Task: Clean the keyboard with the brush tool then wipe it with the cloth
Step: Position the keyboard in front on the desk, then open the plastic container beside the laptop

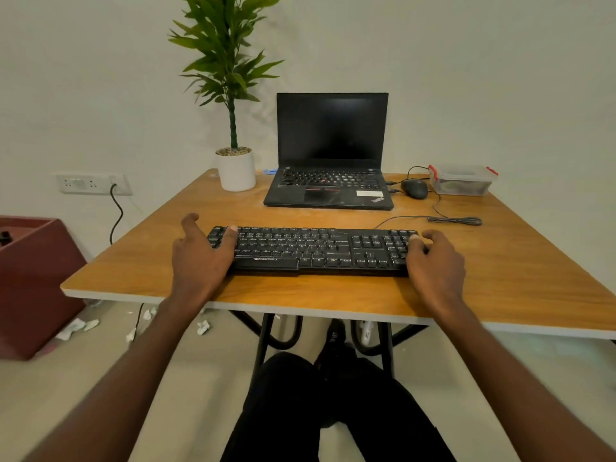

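A black keyboard [313, 248] lies flat near the front edge of the wooden table [500, 278]. My left hand [200, 258] holds its left end, thumb on the top keys and index finger stretched away past the edge. My right hand [436, 258] grips the right end, thumb on the number pad and fingers curled round the side. No brush or cloth is plainly in view; a small blue object [270, 171] lies behind the plant pot, partly hidden.
An open black laptop [330, 181] stands behind the keyboard. A potted plant [236, 171] is back left. A mouse [414, 189], a clear lidded box with red clips [461, 180] and a coiled cable [455, 220] are back right. A dark red bin [33, 278] stands on the floor left.
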Demonstrator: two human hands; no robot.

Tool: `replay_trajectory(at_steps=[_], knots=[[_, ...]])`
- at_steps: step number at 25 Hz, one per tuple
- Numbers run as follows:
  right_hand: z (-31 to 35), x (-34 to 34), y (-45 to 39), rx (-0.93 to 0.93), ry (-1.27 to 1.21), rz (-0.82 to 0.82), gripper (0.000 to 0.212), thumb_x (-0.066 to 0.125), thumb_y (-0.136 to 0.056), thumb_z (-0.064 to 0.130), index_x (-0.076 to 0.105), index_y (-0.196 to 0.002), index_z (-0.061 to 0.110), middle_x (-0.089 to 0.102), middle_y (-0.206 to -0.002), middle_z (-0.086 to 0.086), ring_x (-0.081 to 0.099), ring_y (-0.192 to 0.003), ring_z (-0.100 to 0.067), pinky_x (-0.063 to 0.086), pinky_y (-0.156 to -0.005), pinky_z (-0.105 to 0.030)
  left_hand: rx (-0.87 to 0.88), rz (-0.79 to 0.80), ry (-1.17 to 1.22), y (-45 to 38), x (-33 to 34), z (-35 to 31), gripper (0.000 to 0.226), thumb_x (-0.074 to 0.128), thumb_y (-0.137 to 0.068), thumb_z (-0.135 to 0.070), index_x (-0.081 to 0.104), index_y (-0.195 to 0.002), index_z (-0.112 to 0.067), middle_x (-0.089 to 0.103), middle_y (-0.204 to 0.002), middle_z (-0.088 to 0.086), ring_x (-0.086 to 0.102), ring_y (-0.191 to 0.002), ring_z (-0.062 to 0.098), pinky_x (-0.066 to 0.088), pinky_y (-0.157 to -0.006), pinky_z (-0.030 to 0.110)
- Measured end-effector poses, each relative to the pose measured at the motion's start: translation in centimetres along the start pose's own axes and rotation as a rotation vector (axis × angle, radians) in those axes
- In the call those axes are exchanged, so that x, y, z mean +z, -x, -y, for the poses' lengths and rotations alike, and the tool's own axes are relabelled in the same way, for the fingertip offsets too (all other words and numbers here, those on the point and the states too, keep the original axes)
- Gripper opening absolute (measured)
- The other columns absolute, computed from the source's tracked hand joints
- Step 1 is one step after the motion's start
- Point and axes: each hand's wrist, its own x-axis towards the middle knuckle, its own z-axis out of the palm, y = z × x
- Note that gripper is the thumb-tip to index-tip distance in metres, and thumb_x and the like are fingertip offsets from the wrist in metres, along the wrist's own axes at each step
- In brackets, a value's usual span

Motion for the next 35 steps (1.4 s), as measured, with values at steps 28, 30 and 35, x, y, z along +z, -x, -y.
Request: replay_trajectory(at_steps=[28, 30, 35], knots=[[-7.3, -5.9, -11.1, -0.009, -0.076, -0.106, 0.024, 0.058, -0.103, 0.024, 0.065, -0.126, 0.02, 0.066, -0.119, 0.002, 0.062, -0.113, -0.017, 0.049, -0.09, -0.032, 0.294, 0.384, 0.301, 0.8, 16.3, -23.1, 0.023, 0.054, -0.108, -0.039, 0.068, -0.113, -0.021, 0.065, -0.095, -0.012, 0.059, -0.087, 0.0, 0.043, -0.071, 0.018], [-8.8, -6.4, -14.8, 0.035, -0.065, -0.1, 0.033, 0.059, -0.104, 0.027, 0.061, -0.136, 0.017, 0.065, -0.13, -0.002, 0.06, -0.119, -0.019, 0.047, -0.092, -0.03, 0.266, 0.518, 0.389, 0.5, 20.7, -26.7, 0.023, 0.056, -0.107, -0.039, 0.07, -0.112, -0.021, 0.067, -0.096, -0.01, 0.06, -0.09, 0.003, 0.041, -0.07, 0.02], [-12.7, -6.9, -25.7, 0.212, -0.252, -0.055, 0.054, 0.059, -0.101, 0.045, 0.049, -0.148, 0.02, 0.058, -0.143, -0.005, 0.062, -0.122, -0.026, 0.051, -0.105, -0.042, 0.05, 0.626, 0.605, -1.8, 30.6, -32.7, 0.013, 0.06, -0.103, -0.032, 0.07, -0.106, -0.024, 0.065, -0.101, -0.005, 0.059, -0.092, 0.011, 0.05, -0.092, 0.035]])
